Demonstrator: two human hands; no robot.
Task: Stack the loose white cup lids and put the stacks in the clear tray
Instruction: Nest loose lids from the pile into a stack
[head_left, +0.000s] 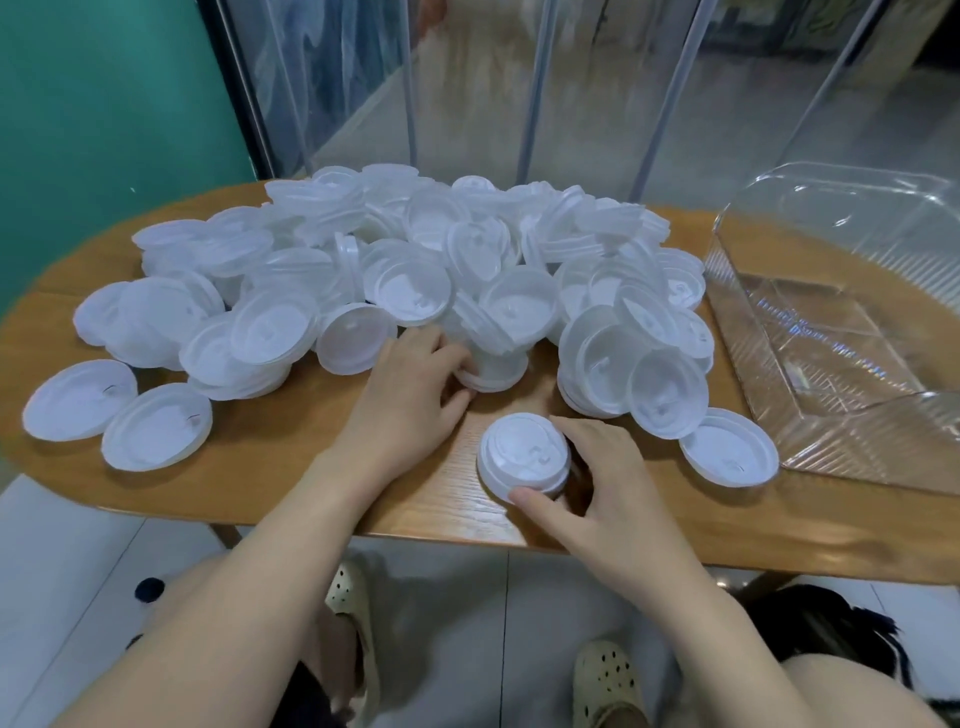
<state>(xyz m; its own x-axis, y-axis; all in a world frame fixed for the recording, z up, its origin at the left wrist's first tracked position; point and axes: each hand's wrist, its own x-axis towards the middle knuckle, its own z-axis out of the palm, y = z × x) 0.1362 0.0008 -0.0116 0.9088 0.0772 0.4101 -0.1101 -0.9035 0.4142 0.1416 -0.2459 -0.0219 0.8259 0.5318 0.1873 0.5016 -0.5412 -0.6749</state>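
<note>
The right hand has its fingers and thumb curled round a short stack of white lids, pinching its rim from both sides while it sits on the wooden surface near the front edge. The left hand reaches forward, fingers closed on another small clump of lids at the foot of the big heap; how many lids it grips is hard to tell, since its fingertips are hidden behind them.

Beyond the hands, the loose lids lie in a wide, tumbled pile across the surface, many leaning on edge against each other. A few lie flat and apart on the left, and one lid rests just beside the clear tray, which stands to the right with nothing in it.

The likely trouble: pulling the left clump free could undercut the leaning lids above it and send them sliding toward the front edge. The right stack, so close to that edge, could topple or be knocked to the floor if the lids are not nested squarely.
</note>
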